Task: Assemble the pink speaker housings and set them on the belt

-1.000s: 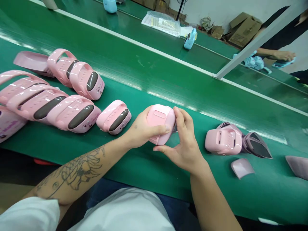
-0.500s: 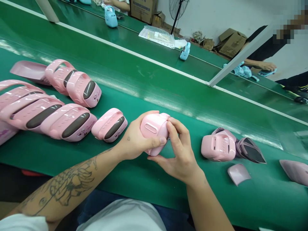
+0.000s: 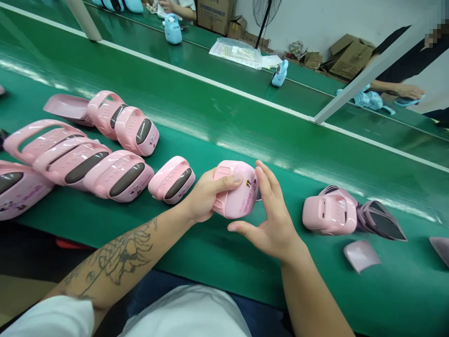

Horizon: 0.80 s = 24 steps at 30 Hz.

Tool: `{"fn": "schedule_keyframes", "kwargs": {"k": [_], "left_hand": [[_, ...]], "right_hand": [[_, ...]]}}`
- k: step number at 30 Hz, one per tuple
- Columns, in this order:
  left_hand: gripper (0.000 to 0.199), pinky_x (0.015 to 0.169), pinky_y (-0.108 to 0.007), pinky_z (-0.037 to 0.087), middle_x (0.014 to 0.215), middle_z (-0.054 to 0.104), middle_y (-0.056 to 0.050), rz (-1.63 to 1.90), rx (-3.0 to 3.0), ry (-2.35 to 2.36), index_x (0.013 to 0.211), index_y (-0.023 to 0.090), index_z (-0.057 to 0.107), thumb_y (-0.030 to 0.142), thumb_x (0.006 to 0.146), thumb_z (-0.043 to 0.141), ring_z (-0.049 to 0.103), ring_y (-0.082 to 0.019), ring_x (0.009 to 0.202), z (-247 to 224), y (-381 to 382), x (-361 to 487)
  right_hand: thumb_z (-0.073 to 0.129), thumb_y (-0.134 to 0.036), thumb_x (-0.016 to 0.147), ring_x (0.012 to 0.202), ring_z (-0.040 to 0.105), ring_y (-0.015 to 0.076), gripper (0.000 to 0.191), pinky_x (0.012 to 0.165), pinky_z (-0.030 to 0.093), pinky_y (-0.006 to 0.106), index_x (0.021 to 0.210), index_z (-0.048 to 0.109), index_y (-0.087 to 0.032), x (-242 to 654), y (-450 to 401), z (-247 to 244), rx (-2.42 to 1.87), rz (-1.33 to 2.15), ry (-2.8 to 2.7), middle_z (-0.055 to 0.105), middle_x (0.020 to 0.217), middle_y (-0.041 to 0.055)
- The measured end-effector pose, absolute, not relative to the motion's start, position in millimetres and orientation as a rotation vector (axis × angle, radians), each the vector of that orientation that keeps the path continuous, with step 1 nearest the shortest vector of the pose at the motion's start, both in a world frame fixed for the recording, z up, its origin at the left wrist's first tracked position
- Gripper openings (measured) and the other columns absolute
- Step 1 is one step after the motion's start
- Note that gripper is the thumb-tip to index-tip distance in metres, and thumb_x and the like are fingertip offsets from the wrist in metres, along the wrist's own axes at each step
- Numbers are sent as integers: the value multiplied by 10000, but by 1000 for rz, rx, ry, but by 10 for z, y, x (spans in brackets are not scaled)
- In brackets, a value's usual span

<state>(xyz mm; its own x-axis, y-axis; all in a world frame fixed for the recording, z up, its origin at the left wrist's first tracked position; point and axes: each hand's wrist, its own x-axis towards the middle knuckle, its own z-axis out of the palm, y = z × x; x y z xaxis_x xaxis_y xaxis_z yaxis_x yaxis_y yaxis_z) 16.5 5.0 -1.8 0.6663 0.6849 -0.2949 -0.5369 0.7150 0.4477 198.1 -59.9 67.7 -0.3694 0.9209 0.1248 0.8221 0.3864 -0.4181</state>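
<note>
My left hand [image 3: 206,194] grips a pink plastic housing [image 3: 240,199] by its left end, thumb across the top. A small cartoon print and lettering show on the housing's side. To its right, my right hand [image 3: 275,215] is open, thumb and fingers spread around that end; its fingertips are at the edge, and I cannot tell whether they touch. Just left of my hands stands a pink housing with a dark window [image 3: 178,182]. Right of them lies another pink housing with slots [image 3: 321,215], against a stack of dark glossy panels [image 3: 380,220].
Several pink handled housings [image 3: 119,180] stand in rows on the left of the green table [image 3: 196,262]. A loose pale pink cover [image 3: 361,256] lies at right. Beyond a white rail [image 3: 210,84], blue housings [image 3: 173,30] stand on another bench, where a co-worker's hand [image 3: 410,91] holds a blue part.
The held housing has turned, so its printed side now shows. My right hand has loosened and spread its fingers; my left hand keeps its hold. The view has shifted slightly.
</note>
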Motion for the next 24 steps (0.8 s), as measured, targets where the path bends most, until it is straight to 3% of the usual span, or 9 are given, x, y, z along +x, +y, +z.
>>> {"fn": "schedule_keyframes", "kwargs": {"k": [3, 9, 14, 18, 20, 22, 24], "left_hand": [[727, 793, -343, 637, 1105, 777, -179, 693, 297, 459, 1187, 59, 742, 567, 736, 998, 743, -257, 924, -15, 55, 182], [668, 677, -269, 587, 929, 731, -98, 712, 246, 493, 1071, 72, 729, 512, 673, 1036, 683, -180, 777, 10, -2, 246], [726, 741, -271, 583, 1024, 748, -115, 734, 243, 603, 1160, 78, 711, 534, 686, 1017, 696, -190, 855, 31, -39, 267], [779, 812, -323, 614, 1029, 765, -117, 817, 289, 579, 1241, 96, 699, 529, 682, 1025, 724, -222, 895, -11, 6, 246], [760, 889, -374, 631, 1028, 771, -111, 996, 363, 576, 1292, 128, 701, 561, 736, 986, 758, -279, 1001, -35, 24, 239], [765, 962, -419, 633, 1069, 778, -116, 1208, 463, 565, 1371, 167, 694, 641, 813, 913, 764, -332, 1133, -53, 19, 236], [851, 1047, -473, 624, 1203, 778, -138, 1314, 548, 532, 1477, 199, 659, 742, 850, 847, 729, -383, 1284, -70, -8, 231]], "right_hand": [[745, -729, 919, 1775, 293, 247, 1240, 1448, 443, 488, 1859, 90, -252, 2018, -582, 681, -1516, 507, -2294, 256, 1845, 125], [727, -715, 942, 1721, 371, 267, 1207, 1421, 471, 501, 1860, 86, -265, 1989, -608, 612, -1528, 479, -2316, 317, 1815, 123], [674, -689, 990, 1751, 325, 289, 1166, 1427, 448, 542, 1863, 42, -244, 2003, -611, 571, -1510, 503, -2333, 292, 1828, 133], [802, -602, 935, 1788, 270, 271, 1208, 1474, 390, 517, 1856, 75, -314, 1979, -624, 574, -1501, 526, -2238, 235, 1857, 96], [830, -630, 904, 1745, 363, 279, 1164, 1443, 432, 512, 1830, 196, -323, 1887, -656, 578, -1643, 557, -1906, 291, 1834, 105], [768, -724, 916, 1551, 585, 260, 1040, 1302, 573, 468, 1752, 365, -255, 1740, -684, 585, -1808, 713, -1383, 448, 1729, 156], [646, -856, 928, 1381, 683, 232, 1016, 1154, 652, 416, 1676, 456, -196, 1580, -688, 596, -1763, 1155, -1003, 525, 1653, 188]]}}
